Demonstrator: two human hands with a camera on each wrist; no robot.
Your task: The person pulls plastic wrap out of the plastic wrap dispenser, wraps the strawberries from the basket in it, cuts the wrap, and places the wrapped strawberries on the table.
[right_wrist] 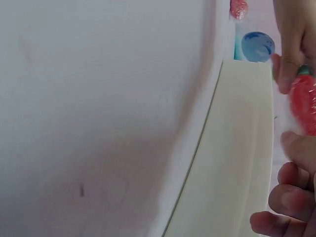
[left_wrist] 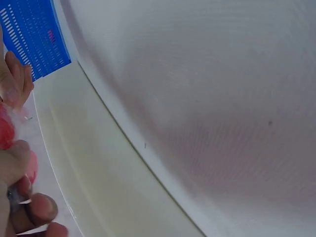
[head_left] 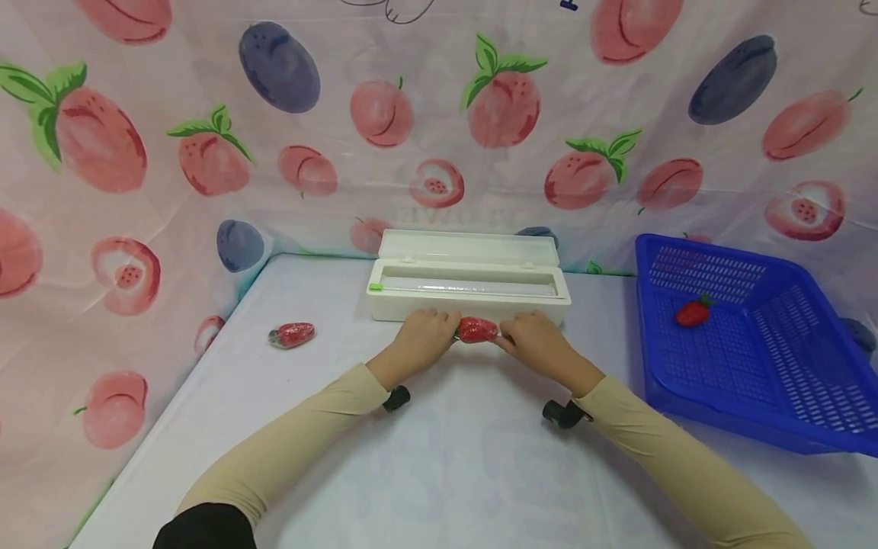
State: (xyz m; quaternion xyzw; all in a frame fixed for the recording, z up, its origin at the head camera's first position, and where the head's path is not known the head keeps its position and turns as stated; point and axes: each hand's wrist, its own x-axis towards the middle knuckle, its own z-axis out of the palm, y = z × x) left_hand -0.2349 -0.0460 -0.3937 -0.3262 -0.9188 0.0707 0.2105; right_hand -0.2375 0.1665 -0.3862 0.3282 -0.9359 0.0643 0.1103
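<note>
A red strawberry (head_left: 477,330) wrapped in shiny clear film is held between the two hands, just in front of a white cling film dispenser (head_left: 473,308). At its green stem end, the left hand (head_left: 424,339) pinches the film. On the other side the right hand (head_left: 542,345) pinches the opposite end. The right wrist view shows the strawberry (right_wrist: 303,101) with the film glinting on it, and the right hand's fingers (right_wrist: 291,200) curled. In the left wrist view the strawberry (left_wrist: 6,129) is partly cut off at the edge.
The dispenser's lid (head_left: 469,248) stands raised, with a film roll (head_left: 469,287) inside. Another film-wrapped strawberry (head_left: 293,335) lies on the white table at left. At right, a blue plastic basket (head_left: 645,335) contains one strawberry (head_left: 693,313). Fruit-printed cloth hangs behind.
</note>
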